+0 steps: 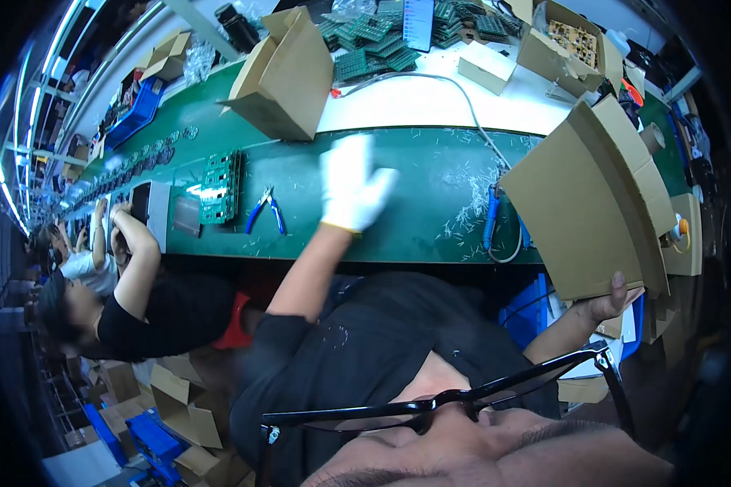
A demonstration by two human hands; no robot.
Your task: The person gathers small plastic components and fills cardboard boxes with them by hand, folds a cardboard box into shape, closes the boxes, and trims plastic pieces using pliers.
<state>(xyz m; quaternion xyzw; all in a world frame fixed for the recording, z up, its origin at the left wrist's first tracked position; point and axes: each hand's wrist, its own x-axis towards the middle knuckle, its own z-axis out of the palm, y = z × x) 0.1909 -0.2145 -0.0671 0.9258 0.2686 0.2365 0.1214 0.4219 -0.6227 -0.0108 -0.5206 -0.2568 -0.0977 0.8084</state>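
My left hand [351, 183] wears a white glove and hovers, blurred, over the green conveyor belt [414, 219], fingers spread and nothing in it. My right hand [613, 302] is bare and grips the lower edge of a flattened brown cardboard box [593, 195], held upright at the right end of the belt. Blue-handled pliers [266, 209] lie on the belt to the left of my gloved hand. A blue-handled tool on a grey cable [491, 215] lies between my hand and the cardboard.
A co-worker in black [138, 316] sits at my left with arms raised to the belt. Green circuit boards [219, 187] lie beside the pliers. An open cardboard box [284, 73] and stacked boards [374, 36] stand behind. Cartons and blue bins [158, 442] crowd the floor.
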